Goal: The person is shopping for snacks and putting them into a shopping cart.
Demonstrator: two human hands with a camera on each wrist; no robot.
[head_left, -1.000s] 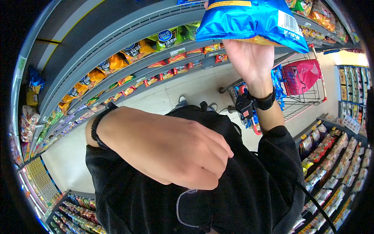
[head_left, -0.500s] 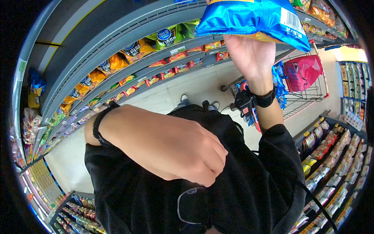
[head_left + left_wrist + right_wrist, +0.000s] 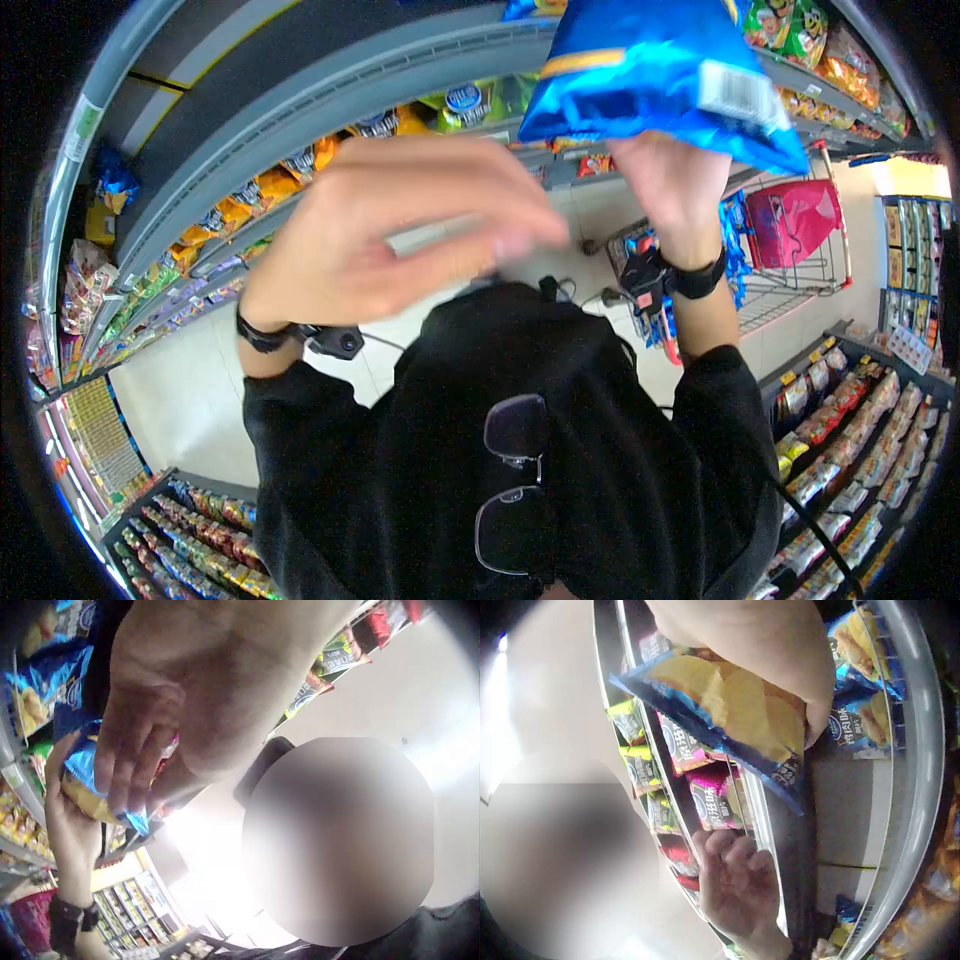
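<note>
In the head view a blue snack bag (image 3: pixel 640 85) is held up at top centre by my right hand (image 3: pixel 680 190), palm turned up, its fingers mostly hidden behind the bag. The right wrist view shows the bag's yellow chip picture (image 3: pixel 727 701) beneath my right hand (image 3: pixel 769 645). My left hand (image 3: pixel 400 220), blurred, hangs in the air left of the bag, apart from it, fingers loosely bent and thumb spread. It appears empty. Its palm side (image 3: pixel 210 697) fills the top of the left wrist view.
Shelves of snack bags (image 3: pixel 470 105) curve along the left and top. A blue bag (image 3: pixel 117 178) lies on the far-left shelf. A shopping cart (image 3: pixel 800 265) holding a pink item (image 3: pixel 795 222) stands right. More racks (image 3: pixel 850 420) line the lower right.
My left hand has risen from in front of the black clothing toward the shelf, and its thumb and fingers have spread apart. The bag and my right hand have shifted slightly down and right in the head view.
</note>
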